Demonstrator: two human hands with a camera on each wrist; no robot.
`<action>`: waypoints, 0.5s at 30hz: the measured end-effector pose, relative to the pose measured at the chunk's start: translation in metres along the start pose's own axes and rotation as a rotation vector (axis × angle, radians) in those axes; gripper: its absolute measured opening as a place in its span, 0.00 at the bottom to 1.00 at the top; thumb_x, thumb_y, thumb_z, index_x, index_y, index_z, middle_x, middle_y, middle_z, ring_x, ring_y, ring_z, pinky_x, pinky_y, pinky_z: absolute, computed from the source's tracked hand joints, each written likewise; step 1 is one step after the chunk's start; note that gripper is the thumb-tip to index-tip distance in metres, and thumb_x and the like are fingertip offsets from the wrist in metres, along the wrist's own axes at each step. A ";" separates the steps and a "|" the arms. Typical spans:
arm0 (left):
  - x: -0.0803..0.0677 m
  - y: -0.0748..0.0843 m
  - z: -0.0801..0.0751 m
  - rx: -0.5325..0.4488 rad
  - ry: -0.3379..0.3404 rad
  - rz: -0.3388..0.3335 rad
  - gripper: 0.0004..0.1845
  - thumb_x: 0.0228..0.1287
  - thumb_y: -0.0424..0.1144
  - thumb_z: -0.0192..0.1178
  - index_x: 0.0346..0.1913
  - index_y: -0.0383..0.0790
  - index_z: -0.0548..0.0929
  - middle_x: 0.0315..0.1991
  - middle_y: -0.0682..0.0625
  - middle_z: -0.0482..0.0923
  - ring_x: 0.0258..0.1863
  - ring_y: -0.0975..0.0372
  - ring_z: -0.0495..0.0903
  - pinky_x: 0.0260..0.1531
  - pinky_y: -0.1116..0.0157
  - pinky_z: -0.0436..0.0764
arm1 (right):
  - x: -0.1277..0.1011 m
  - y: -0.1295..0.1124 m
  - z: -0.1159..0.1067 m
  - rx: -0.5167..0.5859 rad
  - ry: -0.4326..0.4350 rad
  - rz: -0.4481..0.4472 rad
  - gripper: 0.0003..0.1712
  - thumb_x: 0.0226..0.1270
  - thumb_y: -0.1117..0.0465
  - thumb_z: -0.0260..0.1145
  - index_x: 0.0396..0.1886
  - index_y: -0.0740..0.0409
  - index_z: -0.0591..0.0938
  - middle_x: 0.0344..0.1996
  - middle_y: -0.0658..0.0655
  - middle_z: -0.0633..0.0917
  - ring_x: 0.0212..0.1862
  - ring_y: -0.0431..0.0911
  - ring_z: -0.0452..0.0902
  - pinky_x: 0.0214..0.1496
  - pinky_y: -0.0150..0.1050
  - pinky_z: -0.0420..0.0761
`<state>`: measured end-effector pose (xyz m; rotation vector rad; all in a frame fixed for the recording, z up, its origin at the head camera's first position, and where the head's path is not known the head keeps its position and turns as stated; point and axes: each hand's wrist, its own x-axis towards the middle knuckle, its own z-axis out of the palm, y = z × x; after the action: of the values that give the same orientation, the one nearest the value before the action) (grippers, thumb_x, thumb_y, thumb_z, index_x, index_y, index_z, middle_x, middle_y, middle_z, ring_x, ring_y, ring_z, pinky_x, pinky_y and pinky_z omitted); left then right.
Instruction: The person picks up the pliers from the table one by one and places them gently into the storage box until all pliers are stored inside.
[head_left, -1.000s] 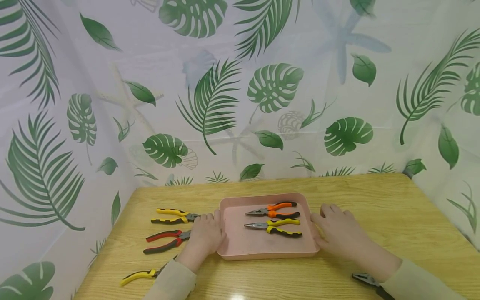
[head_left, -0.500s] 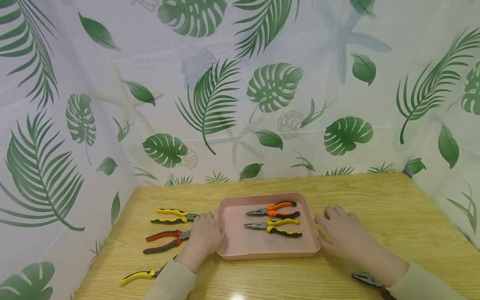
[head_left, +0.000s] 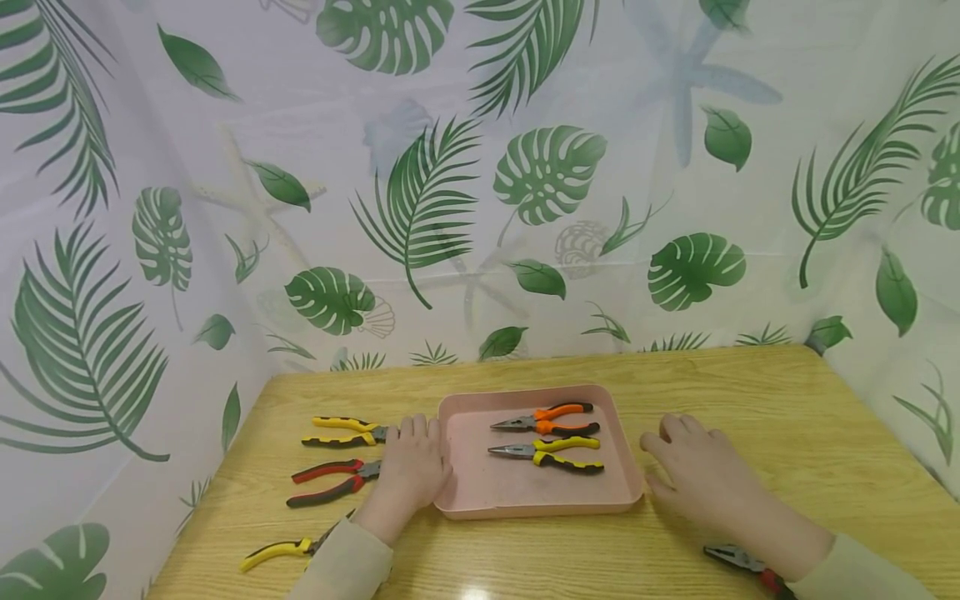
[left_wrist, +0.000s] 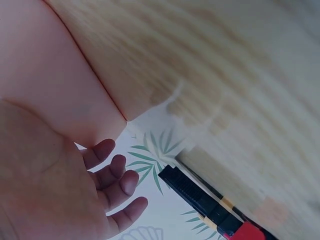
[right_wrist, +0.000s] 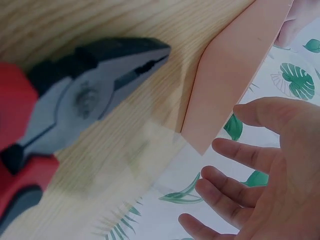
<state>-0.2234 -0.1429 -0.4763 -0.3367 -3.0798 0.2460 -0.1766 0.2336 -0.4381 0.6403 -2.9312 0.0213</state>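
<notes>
A shallow pink tray (head_left: pixel 468 492) lies on the table with two long-nose pliers in it: one orange and black (head_left: pixel 562 410), one yellow and black (head_left: pixel 573 463). My left hand (head_left: pixel 414 471) rests against the tray's left wall, fingers loosely bent in the left wrist view. Just off the tray's right wall is my right hand (head_left: pixel 701 471), its fingers spread and holding nothing. In the right wrist view a gap shows between its fingertips and the tray. Combination pliers with red grips (right_wrist: pixel 85 95) lie below the right forearm, their handles partly covered by the sleeve.
Left of the tray lie yellow-black pliers (head_left: pixel 341 432), red-black pliers (head_left: pixel 333 483) and yellow-handled pliers (head_left: pixel 281 550), their heads partly behind the left hand and sleeve. Leaf-printed cloth (head_left: pixel 465 208) stands behind and beside the wooden table (head_left: pixel 750 392).
My right hand has moved right, from touching the tray's right wall to slightly apart from it. More of the red-handled pliers shows under the sleeve. My left hand has stayed against the tray.
</notes>
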 end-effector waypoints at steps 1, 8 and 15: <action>0.000 0.000 0.000 -0.003 0.002 0.000 0.17 0.77 0.49 0.55 0.53 0.37 0.74 0.42 0.44 0.71 0.44 0.51 0.69 0.49 0.52 0.72 | -0.001 0.000 0.000 -0.001 -0.002 0.003 0.18 0.61 0.52 0.80 0.47 0.50 0.84 0.37 0.52 0.76 0.40 0.48 0.71 0.33 0.48 0.74; 0.000 0.000 0.001 -0.017 0.025 -0.001 0.20 0.76 0.49 0.57 0.57 0.37 0.74 0.45 0.43 0.73 0.46 0.51 0.71 0.50 0.51 0.72 | -0.006 0.005 -0.002 -0.007 0.003 0.008 0.19 0.59 0.52 0.80 0.47 0.51 0.84 0.38 0.53 0.77 0.40 0.49 0.72 0.32 0.48 0.76; -0.001 0.000 -0.001 0.001 0.047 0.004 0.19 0.77 0.50 0.56 0.56 0.38 0.75 0.43 0.43 0.73 0.45 0.52 0.71 0.48 0.52 0.72 | -0.011 0.011 -0.002 0.001 0.004 0.012 0.20 0.60 0.51 0.81 0.47 0.53 0.85 0.37 0.55 0.78 0.38 0.49 0.72 0.29 0.46 0.75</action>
<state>-0.2227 -0.1427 -0.4753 -0.3434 -3.0328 0.2360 -0.1712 0.2476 -0.4371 0.6215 -2.9313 0.0259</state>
